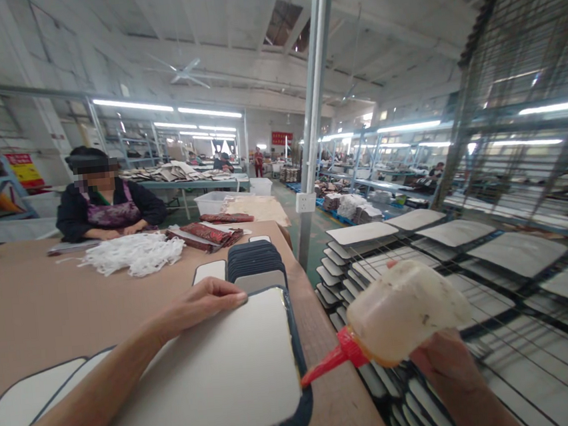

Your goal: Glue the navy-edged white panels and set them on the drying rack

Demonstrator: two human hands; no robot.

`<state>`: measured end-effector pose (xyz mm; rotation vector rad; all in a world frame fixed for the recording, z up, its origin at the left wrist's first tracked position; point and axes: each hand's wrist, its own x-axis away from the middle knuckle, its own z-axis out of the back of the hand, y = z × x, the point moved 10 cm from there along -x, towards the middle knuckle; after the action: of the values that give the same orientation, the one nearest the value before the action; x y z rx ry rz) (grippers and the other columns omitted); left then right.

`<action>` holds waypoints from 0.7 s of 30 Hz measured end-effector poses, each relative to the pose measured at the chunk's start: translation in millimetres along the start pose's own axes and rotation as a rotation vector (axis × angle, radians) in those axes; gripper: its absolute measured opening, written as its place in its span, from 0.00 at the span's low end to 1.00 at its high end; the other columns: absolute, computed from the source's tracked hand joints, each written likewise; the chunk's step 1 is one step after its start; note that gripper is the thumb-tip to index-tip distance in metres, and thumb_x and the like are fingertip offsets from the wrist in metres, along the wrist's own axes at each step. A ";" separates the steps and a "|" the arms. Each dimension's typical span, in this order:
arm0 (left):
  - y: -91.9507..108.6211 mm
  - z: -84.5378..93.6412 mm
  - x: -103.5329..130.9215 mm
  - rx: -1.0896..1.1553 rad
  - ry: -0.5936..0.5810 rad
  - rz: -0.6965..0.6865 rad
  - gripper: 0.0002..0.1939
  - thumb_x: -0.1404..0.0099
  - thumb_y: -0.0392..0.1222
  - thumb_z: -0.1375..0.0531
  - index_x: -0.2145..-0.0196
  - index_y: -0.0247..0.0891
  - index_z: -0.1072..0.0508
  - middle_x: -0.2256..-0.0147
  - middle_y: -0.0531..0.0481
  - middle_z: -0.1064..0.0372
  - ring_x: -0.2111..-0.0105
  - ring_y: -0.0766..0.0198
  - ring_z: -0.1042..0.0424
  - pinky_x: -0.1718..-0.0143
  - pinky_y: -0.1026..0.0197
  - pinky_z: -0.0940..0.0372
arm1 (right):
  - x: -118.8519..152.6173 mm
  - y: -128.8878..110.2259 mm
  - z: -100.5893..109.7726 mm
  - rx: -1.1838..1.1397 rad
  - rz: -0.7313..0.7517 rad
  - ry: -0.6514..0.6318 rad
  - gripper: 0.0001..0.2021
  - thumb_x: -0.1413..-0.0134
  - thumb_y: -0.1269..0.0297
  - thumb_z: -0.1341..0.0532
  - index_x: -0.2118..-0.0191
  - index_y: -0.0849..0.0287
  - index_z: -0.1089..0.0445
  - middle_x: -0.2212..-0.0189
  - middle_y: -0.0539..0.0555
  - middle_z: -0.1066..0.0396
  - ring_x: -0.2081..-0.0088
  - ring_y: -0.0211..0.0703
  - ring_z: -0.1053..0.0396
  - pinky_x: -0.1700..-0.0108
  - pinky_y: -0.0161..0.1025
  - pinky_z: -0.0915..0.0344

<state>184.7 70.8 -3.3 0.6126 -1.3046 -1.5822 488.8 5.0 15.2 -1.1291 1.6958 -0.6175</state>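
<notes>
My left hand [216, 298] pinches the far edge of a white panel with a dark blue border [229, 372], which lies at the front of the table. In my right hand [441, 355] is a translucent squeeze bottle [406, 308], tipped on its side. Its red nozzle [329, 364] points left and meets the panel's right border near the front corner. A thin yellowish line of glue runs along that border, from the far corner down to the nozzle tip. More bordered panels [35, 394] lie to the left, partly under my forearm.
Beyond the panel stands a stack of dark blue-edged pieces [254, 259]. Further back are a pile of white strips [134, 253] and red patterned fabric [208, 235]. A co-worker [106, 196] sits across the table [96, 301]. Wire racks holding panels [514, 254] are on the right, near a metal post [311, 103].
</notes>
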 end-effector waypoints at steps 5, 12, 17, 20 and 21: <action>0.4 2.3 3.0 0.012 0.022 0.011 0.24 0.51 0.62 0.33 0.80 0.36 0.29 0.82 0.54 0.36 0.82 0.70 0.40 0.82 0.70 0.47 | 2.2 -4.2 16.4 0.056 0.116 0.087 0.26 0.65 0.63 0.27 0.54 0.50 0.23 0.63 0.61 0.20 0.68 0.61 0.22 0.61 0.58 0.25; -11.8 12.0 -0.9 0.074 0.041 0.044 0.23 0.50 0.61 0.32 0.76 0.35 0.25 0.80 0.53 0.30 0.82 0.69 0.35 0.81 0.71 0.44 | 1.2 -1.8 8.8 0.013 0.106 0.009 0.28 0.62 0.61 0.29 0.48 0.51 0.26 0.61 0.61 0.20 0.65 0.61 0.21 0.63 0.55 0.23; -25.9 22.2 -6.0 0.140 0.097 0.075 0.23 0.52 0.62 0.31 0.74 0.36 0.23 0.80 0.52 0.27 0.82 0.67 0.32 0.83 0.70 0.42 | 5.7 -4.4 10.7 0.029 0.110 0.032 0.24 0.59 0.65 0.30 0.51 0.52 0.25 0.62 0.60 0.20 0.64 0.59 0.21 0.65 0.52 0.22; -31.5 25.6 -6.4 0.209 0.135 0.077 0.23 0.53 0.61 0.30 0.74 0.36 0.23 0.80 0.52 0.27 0.82 0.66 0.31 0.83 0.70 0.40 | 8.2 -8.2 8.0 0.030 0.124 0.062 0.23 0.59 0.65 0.30 0.52 0.55 0.25 0.62 0.62 0.20 0.63 0.60 0.22 0.65 0.53 0.22; -33.1 25.8 -6.1 0.236 0.140 0.079 0.23 0.53 0.60 0.30 0.74 0.36 0.23 0.80 0.52 0.27 0.82 0.66 0.31 0.83 0.70 0.40 | 9.0 -10.7 8.0 0.022 0.144 0.088 0.23 0.60 0.65 0.29 0.52 0.55 0.25 0.63 0.62 0.20 0.63 0.60 0.22 0.66 0.53 0.22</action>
<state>153.9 86.8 -27.6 0.7930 -1.4017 -1.3074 499.4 -7.0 16.6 -0.9667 1.8229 -0.6010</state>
